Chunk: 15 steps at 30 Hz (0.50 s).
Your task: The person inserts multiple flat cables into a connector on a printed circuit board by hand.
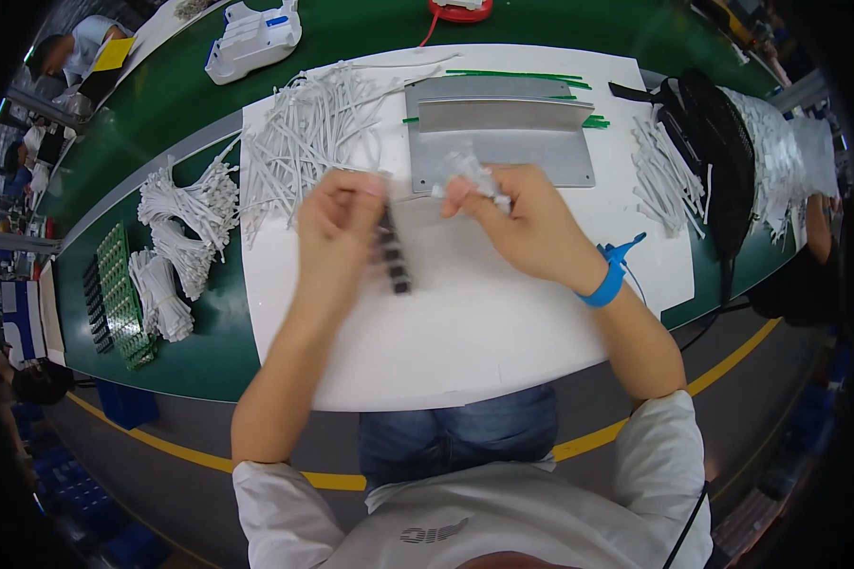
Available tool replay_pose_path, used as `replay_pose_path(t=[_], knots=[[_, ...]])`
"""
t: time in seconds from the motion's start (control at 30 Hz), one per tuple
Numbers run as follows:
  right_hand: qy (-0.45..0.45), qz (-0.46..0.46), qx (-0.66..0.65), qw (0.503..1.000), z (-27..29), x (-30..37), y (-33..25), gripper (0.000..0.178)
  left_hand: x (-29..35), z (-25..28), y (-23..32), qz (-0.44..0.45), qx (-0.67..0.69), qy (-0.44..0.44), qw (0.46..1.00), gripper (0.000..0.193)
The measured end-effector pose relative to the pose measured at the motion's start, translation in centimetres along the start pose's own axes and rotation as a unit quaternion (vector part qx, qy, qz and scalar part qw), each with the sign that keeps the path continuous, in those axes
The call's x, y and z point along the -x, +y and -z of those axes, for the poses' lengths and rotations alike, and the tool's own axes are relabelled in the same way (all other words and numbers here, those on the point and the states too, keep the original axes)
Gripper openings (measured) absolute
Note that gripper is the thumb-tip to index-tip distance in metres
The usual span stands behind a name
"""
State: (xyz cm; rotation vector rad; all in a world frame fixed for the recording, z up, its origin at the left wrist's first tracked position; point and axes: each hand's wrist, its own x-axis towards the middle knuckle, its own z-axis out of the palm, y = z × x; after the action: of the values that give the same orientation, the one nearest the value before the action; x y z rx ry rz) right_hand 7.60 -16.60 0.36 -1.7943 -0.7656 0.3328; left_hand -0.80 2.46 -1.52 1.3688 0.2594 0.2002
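Note:
My left hand (337, 223) grips a narrow black strip of small components (394, 256) that hangs down over the white work mat (465, 322). My right hand (517, 213) pinches a small crumpled clear wrapper or white piece (470, 171) just right of the strip's top end. A blue strap (609, 275) circles my right wrist. Both hands hover above the mat, in front of a grey metal plate (503, 137). The hands are blurred by motion.
A loose heap of white ties (313, 133) lies at the mat's far left, bundled white ties (185, 204) beyond it. Green and black component strips (119, 294) sit at the left. Green sticks (527, 76), more white ties (664, 180), a black bag (716, 142) and a white device (254, 38) surround the mat.

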Motion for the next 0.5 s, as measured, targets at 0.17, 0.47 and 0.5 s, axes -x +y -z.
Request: replay_pose_path(t=[0.17,0.47,0.5], knots=[[-0.027,-0.057,-0.082,0.995,1.6,-0.3,-0.9,0.034,0.3,-0.1,2.5,-0.035,0.022,-0.019,0.999,0.014],[-0.068,-0.087,-0.400,0.910,0.0,-0.8,1.4,0.027,0.5,-1.3,0.2,0.093,0.116,-0.091,0.985,0.023],[-0.064,-0.075,-0.388,0.916,-0.2,-0.9,1.7,0.026,0.8,-1.9,0.3,0.092,0.140,-0.070,0.983,0.024]])
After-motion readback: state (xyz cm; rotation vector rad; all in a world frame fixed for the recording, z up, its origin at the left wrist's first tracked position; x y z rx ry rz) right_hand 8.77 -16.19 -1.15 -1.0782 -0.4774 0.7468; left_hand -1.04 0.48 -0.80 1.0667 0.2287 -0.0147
